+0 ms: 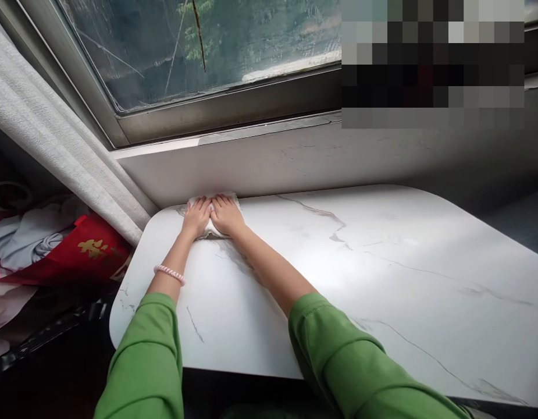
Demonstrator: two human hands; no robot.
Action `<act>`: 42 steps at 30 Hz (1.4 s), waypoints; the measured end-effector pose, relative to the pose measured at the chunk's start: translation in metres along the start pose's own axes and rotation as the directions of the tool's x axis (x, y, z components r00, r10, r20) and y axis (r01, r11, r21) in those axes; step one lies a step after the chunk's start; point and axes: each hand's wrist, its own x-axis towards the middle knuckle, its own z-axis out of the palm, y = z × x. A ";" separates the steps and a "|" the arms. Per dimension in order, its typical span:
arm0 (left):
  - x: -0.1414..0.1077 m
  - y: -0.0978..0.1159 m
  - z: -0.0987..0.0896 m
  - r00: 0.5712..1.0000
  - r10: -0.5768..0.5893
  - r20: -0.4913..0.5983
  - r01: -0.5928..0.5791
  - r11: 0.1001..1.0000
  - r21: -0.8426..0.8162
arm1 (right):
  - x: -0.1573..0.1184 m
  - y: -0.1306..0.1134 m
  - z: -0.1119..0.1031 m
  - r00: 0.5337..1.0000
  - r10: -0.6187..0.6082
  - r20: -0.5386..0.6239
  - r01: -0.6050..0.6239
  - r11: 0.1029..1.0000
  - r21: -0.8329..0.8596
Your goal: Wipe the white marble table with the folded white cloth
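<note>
White cloth (212, 229) on table (364, 262), directly beneath left fingers (200, 204) and right fingers (221, 202), all laid flat, unclenched

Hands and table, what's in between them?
In the head view, a white cloth lies between the table and the left hand and right hand.

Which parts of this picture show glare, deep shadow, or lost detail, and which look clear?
Head view: pale glare washes across the white table to the right of the arms; head view: deep shadow darkens the area below the red bag; head view: coarse pixel blocks hide the upper right; head view: the left hand, right hand and cloth look reasonably clear.
</note>
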 end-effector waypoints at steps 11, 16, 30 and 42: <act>-0.017 0.012 -0.003 0.998 -0.061 0.024 0.061 0.998 -0.014 | -0.016 -0.003 -0.009 0.998 0.003 0.059 -0.002 1.000 -0.025; -0.058 0.029 -0.006 0.999 0.002 0.034 -0.002 1.000 0.004 | -0.061 -0.013 -0.025 0.998 -0.033 0.058 0.037 0.997 -0.073; -0.221 0.132 -0.011 0.957 0.278 -0.081 -0.280 0.960 -0.017 | -0.251 -0.030 -0.088 0.973 -0.228 0.039 0.230 0.971 -0.066; -0.161 0.158 -0.005 0.960 0.255 0.115 -0.215 0.937 -0.276 | -0.229 0.020 -0.100 0.998 -0.042 0.055 0.045 0.998 -0.047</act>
